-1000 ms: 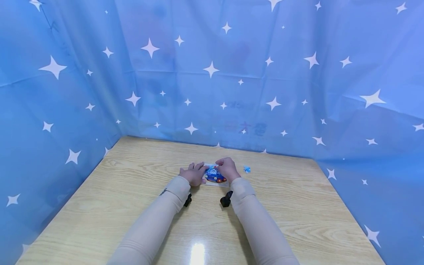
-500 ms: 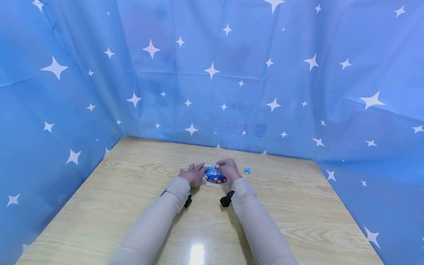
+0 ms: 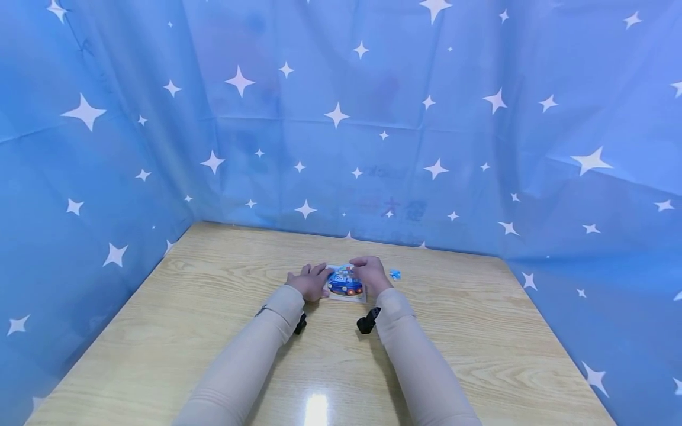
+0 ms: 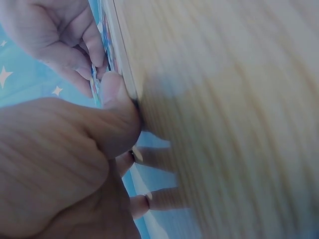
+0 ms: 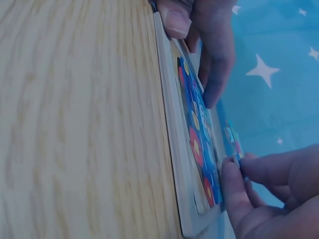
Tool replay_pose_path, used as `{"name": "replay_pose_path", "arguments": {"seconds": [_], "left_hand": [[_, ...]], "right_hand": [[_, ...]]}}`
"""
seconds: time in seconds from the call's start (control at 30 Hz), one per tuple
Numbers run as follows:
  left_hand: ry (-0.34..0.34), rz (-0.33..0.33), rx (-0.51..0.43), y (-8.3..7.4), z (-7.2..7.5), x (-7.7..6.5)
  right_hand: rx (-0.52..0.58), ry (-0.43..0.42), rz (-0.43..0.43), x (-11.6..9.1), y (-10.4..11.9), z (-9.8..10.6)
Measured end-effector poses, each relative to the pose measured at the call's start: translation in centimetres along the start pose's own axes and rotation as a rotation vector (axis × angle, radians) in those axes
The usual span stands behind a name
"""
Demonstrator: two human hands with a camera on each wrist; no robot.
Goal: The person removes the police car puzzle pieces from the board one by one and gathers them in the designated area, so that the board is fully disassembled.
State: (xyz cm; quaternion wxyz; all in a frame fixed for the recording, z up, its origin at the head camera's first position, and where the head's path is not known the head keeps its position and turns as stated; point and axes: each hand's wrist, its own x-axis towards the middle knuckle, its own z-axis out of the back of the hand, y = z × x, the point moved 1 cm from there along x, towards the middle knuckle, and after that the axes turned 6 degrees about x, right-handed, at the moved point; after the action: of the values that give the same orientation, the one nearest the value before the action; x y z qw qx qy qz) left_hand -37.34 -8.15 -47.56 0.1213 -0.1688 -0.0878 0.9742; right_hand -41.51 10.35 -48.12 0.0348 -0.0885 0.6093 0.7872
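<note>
The grip of the right hand [image 3: 370, 275] is clamped, thumb to fingers, on a puzzle piece [image 5: 232, 137] near the far edge of the puzzle board [image 5: 175, 137]; the left hand [image 3: 308, 284], fingers apart, rests on its left end, probably to stop it sliding on the bench [image 3: 479, 331].

The puzzle [image 3: 345, 285] lies on the table [image 3: 479, 337], left of a loose piece [image 3: 395, 274].

Blue star-printed curtain [image 3: 405, 77], light wood-grain table [image 3: 479, 343]
</note>
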Motion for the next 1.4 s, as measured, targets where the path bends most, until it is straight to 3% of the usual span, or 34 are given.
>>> {"name": "replay_pose_path", "arguments": {"seconds": [0.1, 0.33, 0.57, 0.83, 1.13, 1.4], "left_hand": [[0.001, -0.003, -0.001, -0.1, 0.2, -0.2], [-0.004, 0.005, -0.004, 0.3, -0.7, 1.3], [0.013, 0.006, -0.028, -0.1, -0.2, 0.0], [0.004, 0.007, 0.006, 0.2, -1.1, 1.3], [-0.001, -0.023, -0.026, -0.5, 0.3, -0.8], [0.021, 0.008, 0.016, 0.1, -1.1, 1.4]], "right_hand": [[0.012, 0.002, 0.002, -0.1, 0.0, 0.5], [0.034, 0.015, 0.008, -0.1, -0.4, 1.8], [0.027, 0.003, 0.025, -0.5, -0.4, 2.7], [0.025, -0.024, 0.032, -0.6, -0.4, 3.8], [0.011, -0.052, 0.007, -0.4, -0.5, 5.2], [0.026, -0.065, 0.002, -0.5, -0.8, 6.1]]}}
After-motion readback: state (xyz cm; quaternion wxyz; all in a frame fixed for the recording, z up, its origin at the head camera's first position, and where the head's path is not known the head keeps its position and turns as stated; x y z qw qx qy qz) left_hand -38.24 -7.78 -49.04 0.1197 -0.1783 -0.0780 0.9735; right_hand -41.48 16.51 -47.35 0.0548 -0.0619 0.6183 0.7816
